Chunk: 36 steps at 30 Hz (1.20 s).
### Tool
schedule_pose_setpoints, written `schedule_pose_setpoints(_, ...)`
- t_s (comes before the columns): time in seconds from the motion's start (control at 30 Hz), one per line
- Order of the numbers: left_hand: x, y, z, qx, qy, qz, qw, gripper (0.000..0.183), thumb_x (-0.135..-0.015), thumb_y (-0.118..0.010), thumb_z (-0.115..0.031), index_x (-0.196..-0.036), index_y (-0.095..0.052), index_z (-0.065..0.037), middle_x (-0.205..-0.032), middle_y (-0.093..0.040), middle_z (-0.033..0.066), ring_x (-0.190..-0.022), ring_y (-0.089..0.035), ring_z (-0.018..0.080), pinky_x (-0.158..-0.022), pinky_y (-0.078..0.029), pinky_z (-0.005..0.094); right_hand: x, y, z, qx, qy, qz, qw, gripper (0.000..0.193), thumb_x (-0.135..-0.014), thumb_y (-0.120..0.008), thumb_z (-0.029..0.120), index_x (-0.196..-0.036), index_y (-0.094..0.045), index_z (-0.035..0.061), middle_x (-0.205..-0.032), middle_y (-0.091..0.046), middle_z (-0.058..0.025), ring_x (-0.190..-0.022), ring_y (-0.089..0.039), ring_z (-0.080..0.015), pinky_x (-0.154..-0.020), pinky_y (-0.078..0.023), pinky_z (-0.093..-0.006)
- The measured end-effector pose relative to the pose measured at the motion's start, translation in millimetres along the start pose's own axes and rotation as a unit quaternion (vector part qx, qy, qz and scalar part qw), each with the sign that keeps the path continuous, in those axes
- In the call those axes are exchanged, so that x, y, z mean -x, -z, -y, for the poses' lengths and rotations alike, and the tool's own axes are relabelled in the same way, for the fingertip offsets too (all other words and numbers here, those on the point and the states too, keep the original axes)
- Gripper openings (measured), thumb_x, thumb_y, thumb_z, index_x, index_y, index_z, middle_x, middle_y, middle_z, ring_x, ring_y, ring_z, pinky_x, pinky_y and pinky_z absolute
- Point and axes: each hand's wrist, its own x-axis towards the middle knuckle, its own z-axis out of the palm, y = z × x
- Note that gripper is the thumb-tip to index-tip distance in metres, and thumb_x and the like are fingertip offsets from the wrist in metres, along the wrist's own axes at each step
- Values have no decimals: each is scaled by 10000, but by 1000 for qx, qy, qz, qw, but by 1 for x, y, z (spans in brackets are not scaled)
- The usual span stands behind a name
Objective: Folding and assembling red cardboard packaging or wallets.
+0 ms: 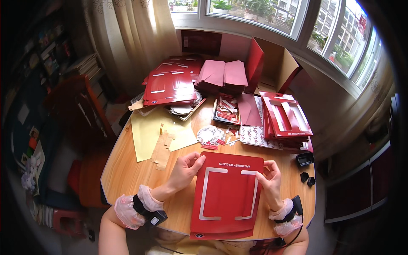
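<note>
Between my hands is a flat red card sheet [227, 187] with white bracket-shaped marks or slots on its face and white print along the top. My left hand [187, 168] pinches its upper left corner, thumb on the front. At the upper right edge my right hand [270, 178] grips the sheet, thumb near the end of a white bracket. The sheet tilts up toward me over the table's near edge, and its lower end shows a second red layer.
Stacked red cards [170, 85] lie far left, pink envelopes [223, 73] beside them. Red cut-out frames [287, 114] pile up at right. A tray of scraps [227, 108], a yellow sheet [146, 129], tape strips [163, 148], a white doily [210, 135] and black pieces [304, 159] share the wooden table.
</note>
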Motion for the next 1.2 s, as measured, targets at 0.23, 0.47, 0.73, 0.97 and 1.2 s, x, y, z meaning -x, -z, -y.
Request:
schedule_pose_setpoints(0.23, 0, 2, 3, -50, 12, -3, 999, 220, -1036, -575, -205, -922, -635, -27, -737, -644, -36, -626, -535, -2, -556, -428, 182, 2, 1, -9, -9, -43, 25, 999, 292, -851, -665, -20, -1097, -513, 22, -1053, -634, -53, -972, -626, -126, -783, -547, -238)
schedule_pose_setpoints(0.47, 0, 1, 6, 5, 5, -4, 1000, 208, -1027, -595, -196, -912, -638, -29, -758, -682, -8, -654, -583, 9, -581, -457, 184, 6, -4, -1, 317, 138, -41, 937, 463, -716, -745, 10, -1132, -548, 51, -928, -562, -59, -704, -557, -121, -544, -453, -241)
schedule_pose_setpoints(0.73, 1, 4, 3, -10, 68, 15, 998, 172, -1014, -614, -188, -934, -639, -38, -845, -721, 28, -710, -645, 40, -625, -518, 198, 3, -3, -11, 256, 176, -62, 948, 446, -715, -731, -21, -1114, -550, 65, -982, -536, -37, -754, -502, -78, -564, -401, -203)
schedule_pose_setpoints(0.97, 0, 3, 3, 42, 119, 12, 992, 169, -1015, -614, -205, -960, -640, -47, -872, -724, 14, -740, -661, 41, -648, -541, 206, -1, 0, -13, 88, 84, -30, 992, 430, -741, -683, -90, -1136, -580, 47, -980, -472, 20, -765, -439, -44, -582, -359, -161)
schedule_pose_setpoints(1.2, 2, 2, 2, 38, 96, 19, 994, 172, -1016, -612, -193, -1009, -660, -29, -893, -726, 26, -772, -668, 51, -669, -545, 208, -3, 3, -1, 249, 68, 22, 966, 468, -700, -715, -15, -1159, -632, 23, -962, -467, -23, -789, -462, -100, -651, -438, -234)
